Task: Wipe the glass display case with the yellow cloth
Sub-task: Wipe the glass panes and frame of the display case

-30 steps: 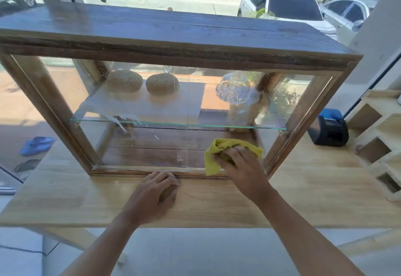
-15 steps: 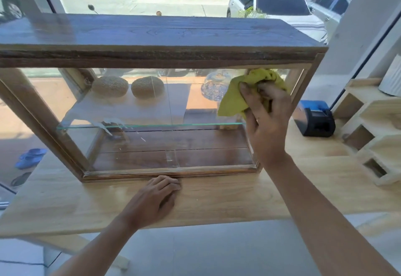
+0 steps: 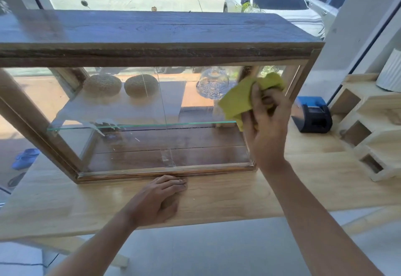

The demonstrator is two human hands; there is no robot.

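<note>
Wiping is underway: cloth (image 3: 240, 99) is clenched by the right hand (image 3: 265, 128) against the case's (image 3: 152, 56) upper-right pane (left hand (image 3: 159, 199) rests empty below); leftward strokes seem needed next.

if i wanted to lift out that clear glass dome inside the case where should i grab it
Take the glass dome by the small knob at its top, coming straight down from above. Its sides are smooth, rounded and flare outward, so they give poor purchase, while the knob stands upright. It sits on the glass shelf, close under the case's top, so headroom looks tight.
</note>
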